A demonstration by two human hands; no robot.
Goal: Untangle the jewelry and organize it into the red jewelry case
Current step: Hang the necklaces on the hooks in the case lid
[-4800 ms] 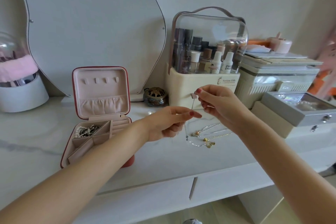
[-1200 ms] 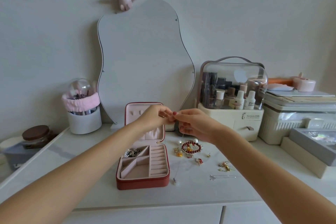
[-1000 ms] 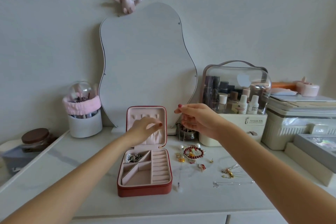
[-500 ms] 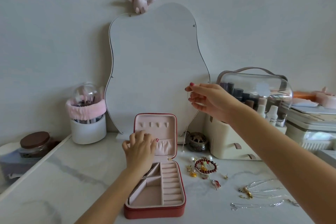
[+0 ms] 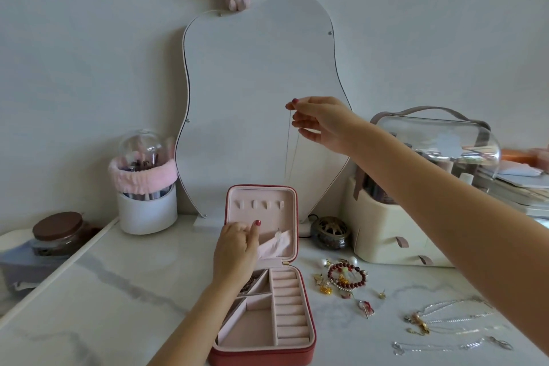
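Note:
The red jewelry case [image 5: 303, 349] stands open on the white counter, its pink lid upright with a row of hooks. My right hand [image 5: 319, 122] is raised in front of the mirror and pinches a thin silver necklace [image 5: 288, 151] that hangs straight down; its small clear pendant dangles at the lid's fabric pocket [image 5: 277, 242]. My left hand [image 5: 236, 249] pulls that pocket's edge open with curled fingers. A red bead bracelet [image 5: 346, 275], small earrings [image 5: 367, 307] and more silver chains [image 5: 448, 321] lie on the counter to the right of the case.
A wavy mirror [image 5: 261, 92] leans on the wall behind the case. A white brush holder with a pink band [image 5: 145, 187] stands at left, a brown-lidded jar [image 5: 58, 232] further left. A small bronze pot [image 5: 329, 232] and a clear-domed cosmetics box [image 5: 416, 187] are at right.
My right hand lifted the necklace higher until it hangs over the lid. My left hand let go of the chain, dropped to the case and took hold of the lid pocket.

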